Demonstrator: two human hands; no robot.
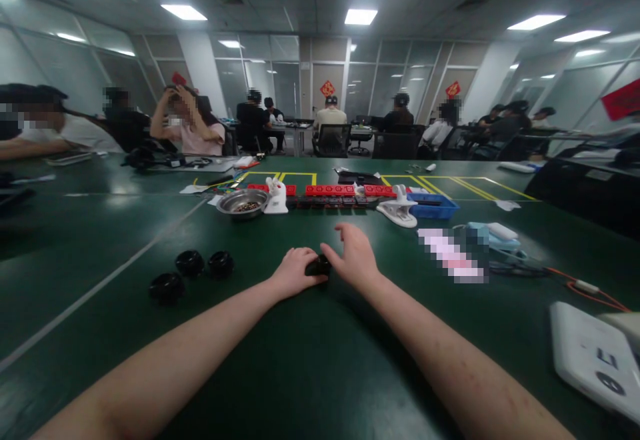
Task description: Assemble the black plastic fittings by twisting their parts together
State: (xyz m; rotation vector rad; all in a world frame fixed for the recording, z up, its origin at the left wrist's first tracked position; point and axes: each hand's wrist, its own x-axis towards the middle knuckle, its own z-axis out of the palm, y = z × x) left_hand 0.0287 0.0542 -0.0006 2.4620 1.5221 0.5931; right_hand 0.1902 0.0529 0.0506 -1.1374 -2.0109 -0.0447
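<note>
L hand [294, 271] is gripping a small blk part [321, 265] btwn thumb & fingers, fingers curling over its top/far side. Part is sitting at or just above the green tbl [280, 360], approx center of view, mostly hiding behind the fingers; can't tell if it's touching the tbl.

R hand [356, 253] is hovering just R of it, approx half open: index is extending fwd, thumb is pointing at the part. Can't tell if thumb is making contact.

3 more blk round parts [189, 263] are lying in a loose cluster to the L, well apart from L hand.

Beyond the hands: metal bowl [225, 208] is holding small bits [249, 206], white stand [276, 199] is standing right beside it. Row of red bins [330, 190] is running R from there to a white clip [399, 210]; blue tray [440, 209] is sitting just behind the clip. White device [595, 357] is lying far R, near edge of view.
</note>
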